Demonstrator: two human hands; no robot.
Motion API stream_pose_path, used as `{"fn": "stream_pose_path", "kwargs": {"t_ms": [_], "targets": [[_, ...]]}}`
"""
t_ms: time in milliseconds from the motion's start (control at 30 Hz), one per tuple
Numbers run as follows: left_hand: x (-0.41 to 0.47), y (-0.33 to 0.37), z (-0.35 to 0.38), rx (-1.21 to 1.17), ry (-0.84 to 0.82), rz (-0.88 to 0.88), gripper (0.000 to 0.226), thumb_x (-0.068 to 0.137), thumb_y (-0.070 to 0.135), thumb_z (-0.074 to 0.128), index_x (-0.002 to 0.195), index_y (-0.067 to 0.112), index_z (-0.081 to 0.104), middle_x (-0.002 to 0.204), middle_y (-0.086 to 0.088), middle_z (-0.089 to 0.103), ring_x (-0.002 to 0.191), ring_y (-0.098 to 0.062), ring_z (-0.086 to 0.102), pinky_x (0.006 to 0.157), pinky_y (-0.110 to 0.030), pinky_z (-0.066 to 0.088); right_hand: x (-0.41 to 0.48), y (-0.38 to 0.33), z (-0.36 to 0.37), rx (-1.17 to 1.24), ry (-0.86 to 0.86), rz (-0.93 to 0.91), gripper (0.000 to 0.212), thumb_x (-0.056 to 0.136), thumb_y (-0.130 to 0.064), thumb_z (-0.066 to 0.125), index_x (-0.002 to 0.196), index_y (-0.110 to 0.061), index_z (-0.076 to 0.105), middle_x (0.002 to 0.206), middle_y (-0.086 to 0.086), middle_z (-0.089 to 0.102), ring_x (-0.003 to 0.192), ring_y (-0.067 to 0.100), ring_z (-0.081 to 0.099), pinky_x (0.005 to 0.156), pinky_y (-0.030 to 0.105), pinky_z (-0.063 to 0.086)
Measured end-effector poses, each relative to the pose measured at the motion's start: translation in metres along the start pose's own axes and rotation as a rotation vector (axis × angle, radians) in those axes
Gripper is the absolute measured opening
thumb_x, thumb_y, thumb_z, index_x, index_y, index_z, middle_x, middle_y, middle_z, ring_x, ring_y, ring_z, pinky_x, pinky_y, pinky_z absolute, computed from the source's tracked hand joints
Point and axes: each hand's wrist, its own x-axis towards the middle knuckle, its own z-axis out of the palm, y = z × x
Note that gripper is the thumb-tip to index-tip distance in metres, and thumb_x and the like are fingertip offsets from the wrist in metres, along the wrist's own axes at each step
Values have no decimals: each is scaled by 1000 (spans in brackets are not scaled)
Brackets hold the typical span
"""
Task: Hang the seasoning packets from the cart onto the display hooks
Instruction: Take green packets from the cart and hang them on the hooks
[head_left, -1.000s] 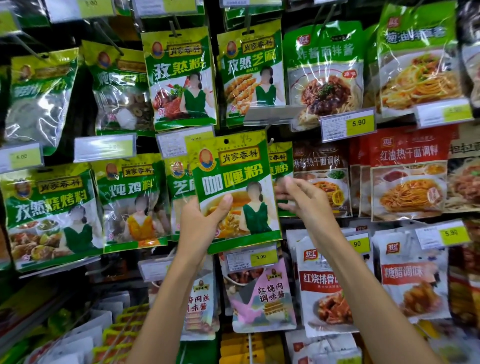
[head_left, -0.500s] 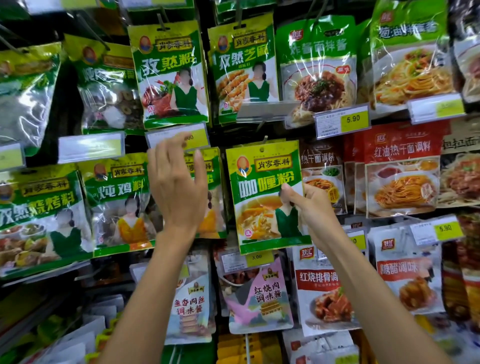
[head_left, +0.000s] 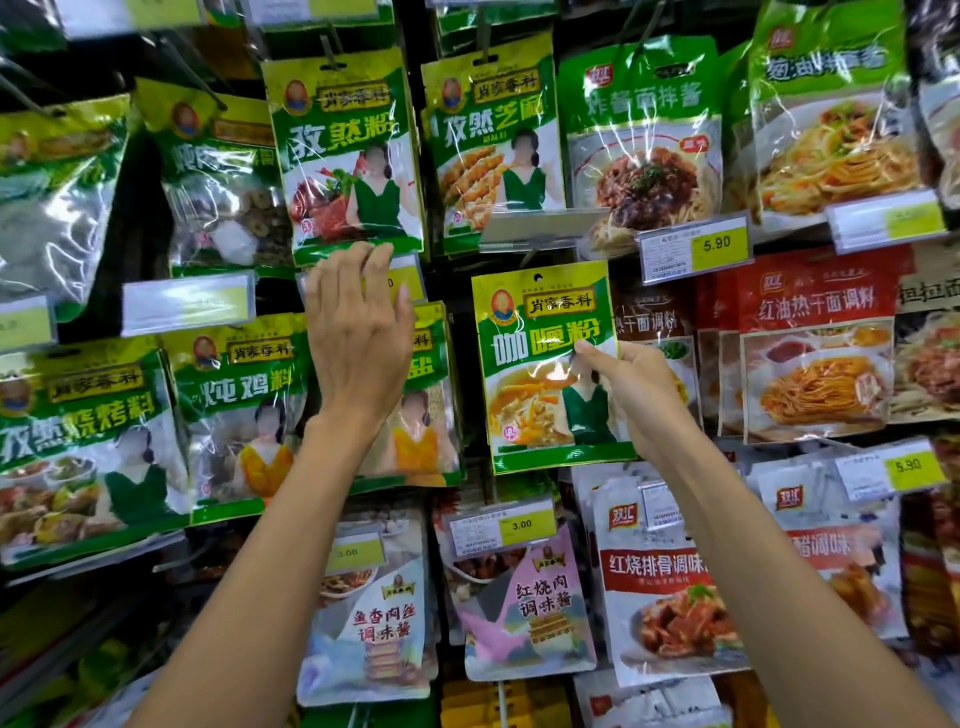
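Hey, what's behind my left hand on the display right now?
Behind the left hand hang a price tag, only its yellow right end showing, and a green packet with an orange-dressed figure. The hand covers the price and most of the packet's name.

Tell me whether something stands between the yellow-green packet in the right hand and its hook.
Possibly. A tilted clear price-tag holder sits just above the top hole of the packet that the right hand pinches. The hook itself is not clearly visible. The left hand is off to the side, not in the way.
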Motion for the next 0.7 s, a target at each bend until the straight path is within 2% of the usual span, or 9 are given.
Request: {"fn": "stream_pose_path", "kwargs": {"t_ms": [100,200,300,400,433,500,567,600,700], "targets": [[0,1,0,-15,-3,-1,36,97,22,43,125,0,53,121,-20,56,115,-37,51,103,-46,35,0,2,1,-5,14,25,34,93,-21,62,87,12,65,102,32,62,75,14,59,59,17,40],[-1,1,0,-20,2,-4,36,97,21,44,125,0,53,121,-20,57,115,-36,51,104,-46,35,3,5,0,-10,27,46,37,92,-19,63,94,18,63,106,33,63,91,24,62,62,21,38],[-1,0,1,-21,16,1,36,97,20,45,125,-1,54,120,-20,57,114,-37,52,103,-46,35,5,7,3,-19,24,45,41,92,-17,62,101,22,59,115,34,60,86,13,60,65,19,37],[-1,-1,1,-22,23,9,36,96,20,45,125,0,54,119,-20,57,114,-36,52,104,-46,35,9,8,8,-40,30,46,34,93,-17,61,81,14,64,102,31,64,83,17,60,76,30,44],[-1,-1,2,-21,28,11,36,96,20,45,124,0,54,119,-20,57,114,-36,52,104,-45,35,11,9,10,-57,40,46,34,93,-17,61,69,7,62,101,31,64,87,22,61,83,36,45],[-2,-1,2,-17,37,16,35,96,20,45,124,1,54,118,-19,58,113,-36,52,104,-44,34,17,13,15,-102,60,49,34,93,-17,61,62,-3,52,104,36,60,98,37,59,95,45,44],[-2,-2,3,-17,38,17,35,96,20,45,124,1,54,118,-19,58,113,-35,52,104,-43,34,24,18,19,-130,76,41,38,93,-16,60,59,-7,44,81,29,51,83,33,56,89,48,44],[-2,-2,3,-18,39,19,35,96,20,45,124,1,54,118,-19,58,112,-35,52,104,-43,34,28,21,22,-140,84,29,41,93,-16,60,57,-8,42,73,20,44,77,27,51,81,43,42],[-3,-3,4,-25,43,28,35,96,19,46,123,0,54,116,-19,58,111,-36,53,104,-44,35,39,29,27,-181,117,21,44,93,-16,61,55,-9,40,66,11,42,67,23,47,70,37,34]]}}
